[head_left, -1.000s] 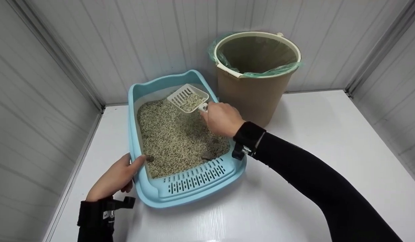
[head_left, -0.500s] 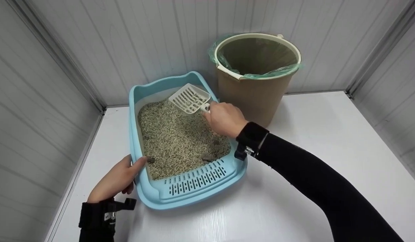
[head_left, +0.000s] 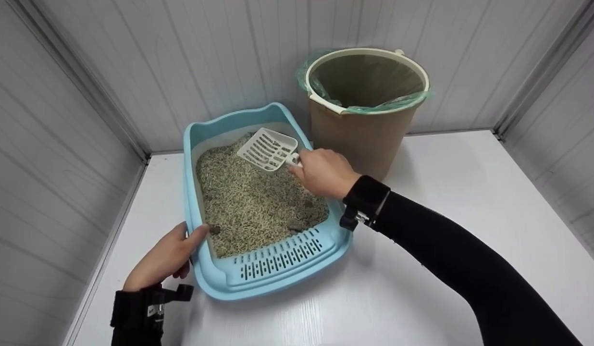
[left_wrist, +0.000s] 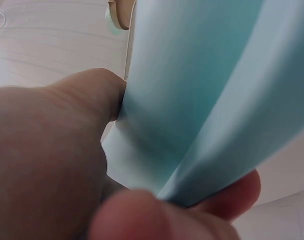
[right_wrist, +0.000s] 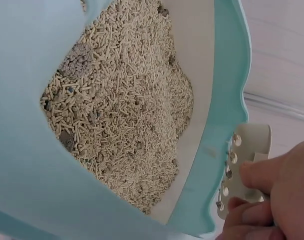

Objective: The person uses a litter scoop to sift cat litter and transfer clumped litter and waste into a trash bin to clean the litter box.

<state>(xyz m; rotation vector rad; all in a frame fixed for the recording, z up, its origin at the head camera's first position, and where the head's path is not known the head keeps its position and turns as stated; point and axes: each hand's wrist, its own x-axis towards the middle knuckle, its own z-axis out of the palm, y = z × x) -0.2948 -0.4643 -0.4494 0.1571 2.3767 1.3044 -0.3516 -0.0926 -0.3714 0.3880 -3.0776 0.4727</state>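
- Pale-blue plastic: litter tray (head_left: 278, 280) on white tabletop (head_left: 446, 192), high end toward wall panels (head_left: 215, 53), slotted front ledge (head_left: 281, 254) toward the person.
- Inside tray: tan pelleted litter (head_left: 249, 206), with 2 clumps noted below.
- Right hand (head_left: 328, 173): fingers curled closely round handle of off-white litter scoop (head_left: 267, 149); grip narrow.
- Scoop position: over far right part of tray, seemingly raised clear of the pellets.
- Key relation, as judged: scoop head to the left of right hand and slightly away from the person; long axis slanting from handle at near right to front edge at far left. Left hand well apart from it.
- Scoop load: nothing heaped; pellets visible through slots in head view, small bits at several slots in right wrist view.
- Left hand (head_left: 165, 254): holding tray at left rim, thumb over the top, fingers underneath on the outside.
- Dark clump (head_left: 214, 229): just beside left thumb, inside left wall.
- Grey clump (head_left: 295, 225): against slotted ledge, on the person's side of both scoop and right hand.
- Brown waste bin (head_left: 359, 142), green liner (head_left: 388, 104) folded over rim: just beyond tray's right side, nearer to right hand.
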